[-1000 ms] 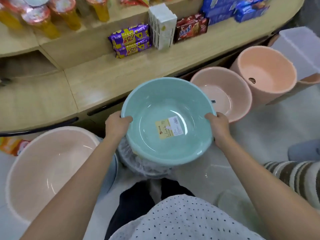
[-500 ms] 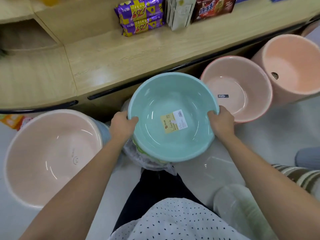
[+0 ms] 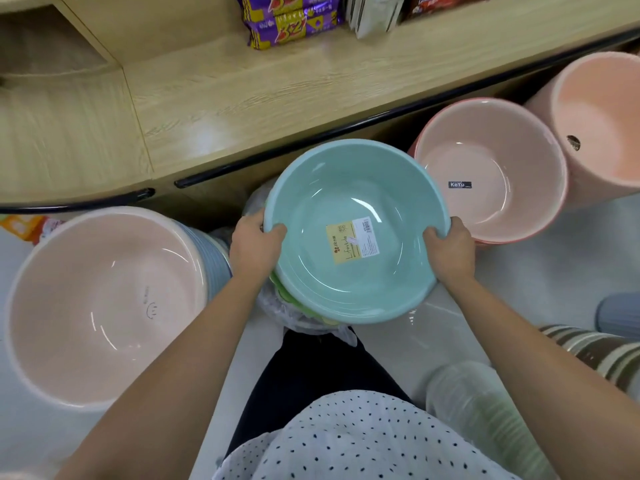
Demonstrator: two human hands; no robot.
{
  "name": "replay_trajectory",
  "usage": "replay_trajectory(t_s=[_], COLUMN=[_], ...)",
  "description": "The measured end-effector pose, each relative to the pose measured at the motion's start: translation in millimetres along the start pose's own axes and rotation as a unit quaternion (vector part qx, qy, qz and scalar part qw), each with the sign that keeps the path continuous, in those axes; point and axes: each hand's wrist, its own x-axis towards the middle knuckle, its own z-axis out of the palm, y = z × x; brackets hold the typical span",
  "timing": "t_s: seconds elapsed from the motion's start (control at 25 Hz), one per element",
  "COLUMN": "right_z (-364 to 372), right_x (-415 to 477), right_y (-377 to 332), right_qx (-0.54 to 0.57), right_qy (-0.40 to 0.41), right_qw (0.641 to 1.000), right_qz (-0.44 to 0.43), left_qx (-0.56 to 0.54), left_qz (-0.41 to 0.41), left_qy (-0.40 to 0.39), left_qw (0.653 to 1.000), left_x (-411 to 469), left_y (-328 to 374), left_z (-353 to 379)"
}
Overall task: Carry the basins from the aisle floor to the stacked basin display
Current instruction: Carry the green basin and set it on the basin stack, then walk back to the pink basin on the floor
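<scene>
A mint-green basin (image 3: 353,188) with a yellow label inside is gripped at its rim on both sides, by my left hand (image 3: 254,242) on the left and my right hand (image 3: 448,249) on the right. It sits over a stack of basins wrapped in clear plastic (image 3: 294,311) on the floor, with green rims showing under it. I cannot tell whether it rests on the stack or hangs just above.
A large pale pink basin (image 3: 104,306) stands at the left on a grey-blue stack. Two pink basin stacks (image 3: 491,174) (image 3: 602,119) stand at the right. A wooden shelf (image 3: 242,98) with snack packs runs behind. A striped item (image 3: 595,351) lies at the right.
The view has dropped closer to the floor. The mint basin has come down towards the wrapped stack, with both hands still on its rim.
</scene>
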Motion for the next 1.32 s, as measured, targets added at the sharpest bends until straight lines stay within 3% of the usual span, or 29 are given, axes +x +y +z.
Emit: replay_trajectory(t_s=[0.32, 0.44, 0.52, 0.72, 0.84, 0.96, 1.08, 1.32], right_z=[-1, -14, -23, -6, 18, 40, 59, 104], right_x=[3, -4, -13, -55, -90, -127, -160, -245], right_y=[-2, -11, -26, -79, -103, -112, -106, -90], right_qx=[-0.006, -0.016, 0.018, 0.015, 0.005, -0.006, -0.066, -0.190], right_qy=[0.001, 0.046, 0.070, -0.101, -0.230, -0.355, -0.414, -0.517], right_qw=[1.000, 0.998, 0.993, 0.972, 0.936, 0.883, 0.824, 0.699], right_qz=[0.008, -0.044, -0.095, -0.214, -0.269, -0.306, -0.380, -0.455], left_qx=[-0.027, -0.074, -0.117, -0.077, -0.101, -0.167, -0.228, -0.350], left_qz=[0.002, 0.023, -0.005, -0.007, -0.045, -0.120, -0.203, -0.326], left_qy=[0.011, 0.010, 0.040, 0.097, 0.133, 0.224, 0.268, 0.353], left_qw=[1.000, 0.997, 0.992, 0.992, 0.985, 0.953, 0.914, 0.804], left_x=[7, -1, -10, -53, -93, -145, -197, -298], left_y=[-6, -5, -8, -35, -63, -102, -134, -201], left_z=[5, -3, -13, -49, -62, -55, -33, 6])
